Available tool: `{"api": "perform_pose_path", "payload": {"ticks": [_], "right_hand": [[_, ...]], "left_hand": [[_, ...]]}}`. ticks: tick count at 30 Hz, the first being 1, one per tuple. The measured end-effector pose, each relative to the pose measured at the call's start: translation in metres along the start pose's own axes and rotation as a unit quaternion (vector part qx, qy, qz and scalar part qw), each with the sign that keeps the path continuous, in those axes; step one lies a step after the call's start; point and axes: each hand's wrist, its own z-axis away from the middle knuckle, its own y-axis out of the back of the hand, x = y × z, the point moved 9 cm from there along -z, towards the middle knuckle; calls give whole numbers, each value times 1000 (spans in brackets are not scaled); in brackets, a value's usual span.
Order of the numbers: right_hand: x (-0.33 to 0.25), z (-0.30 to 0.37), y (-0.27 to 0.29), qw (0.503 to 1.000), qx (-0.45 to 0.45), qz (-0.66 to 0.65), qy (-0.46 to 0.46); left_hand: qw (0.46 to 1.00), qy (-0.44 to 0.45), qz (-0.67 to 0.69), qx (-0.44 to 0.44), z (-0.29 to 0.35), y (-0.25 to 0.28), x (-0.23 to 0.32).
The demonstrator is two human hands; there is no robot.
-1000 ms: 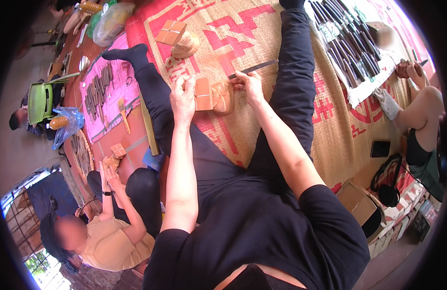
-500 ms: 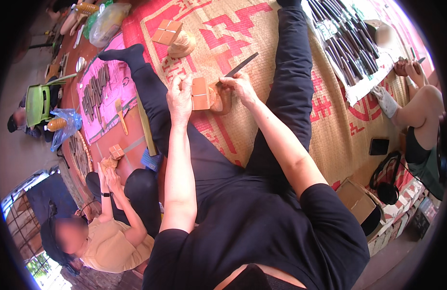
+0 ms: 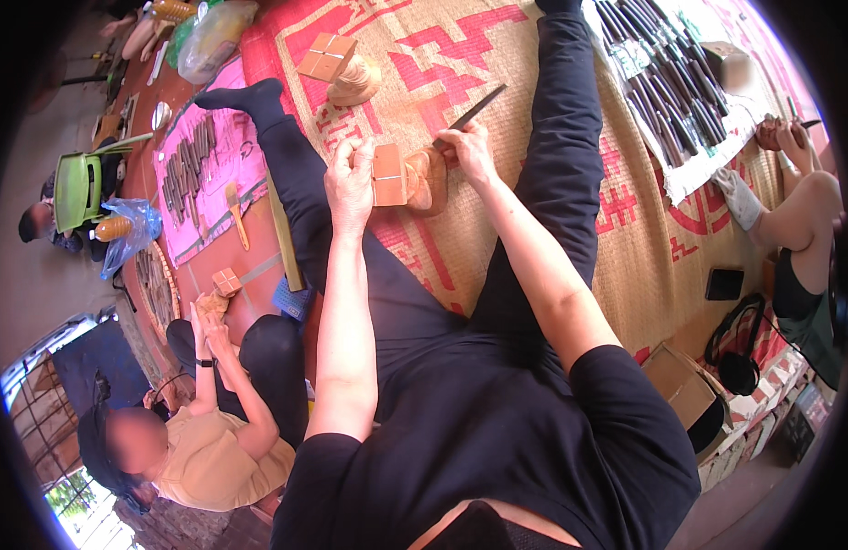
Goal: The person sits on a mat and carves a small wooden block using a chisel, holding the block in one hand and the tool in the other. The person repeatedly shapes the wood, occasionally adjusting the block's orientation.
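Note:
Between my legs, just above the mat, is a small wooden carving with a square block base (image 3: 389, 176) and a rounded carved part (image 3: 426, 180). My left hand (image 3: 351, 186) is closed on the left edge of that base. Closed round a slim dark tool (image 3: 480, 108), my right hand (image 3: 466, 152) is at the right side of the carved part. One end of the tool points up and right. Its working end lies at the carving and is partly hidden by my fingers, so its exact kind cannot be made out.
A second block-based carving (image 3: 356, 81) stands ahead on the patterned woven mat (image 3: 497, 238). Rows of dark tools (image 3: 671, 82) lie at the far right, more on a pink cloth (image 3: 250, 165) at left. A co-worker (image 3: 213, 440) at lower left holds another carving; another person sits at right.
The whole view has shifted slightly. My hands keep hold of the carving and the tool; the tool's angle is a little steeper.

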Motion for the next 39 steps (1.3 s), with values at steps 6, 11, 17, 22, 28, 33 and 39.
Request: {"api": "perform_pose_path", "payload": {"ticks": [6, 11, 17, 22, 28, 33, 39], "right_hand": [[-7, 7, -29, 997, -68, 44, 12], [-6, 1, -7, 998, 2, 56, 13], [-10, 8, -30, 997, -62, 42, 20], [-3, 1, -16, 997, -22, 76, -13], [-6, 4, -28, 997, -53, 59, 15], [-14, 9, -15, 998, -8, 53, -12], [-2, -9, -31, 991, -39, 114, 52]], "left_hand": [[997, 54, 63, -6, 3, 0, -7], [1000, 8, 0, 2, 0, 0, -2], [997, 35, 69, -1, 1, 0, -11], [1000, -14, -21, 17, 1, 1, 8], [995, 65, 79, -4, 3, -1, -7], [1000, 27, 13, 2, 1, 0, -3], [996, 38, 76, 0, 1, 0, -7]]}}
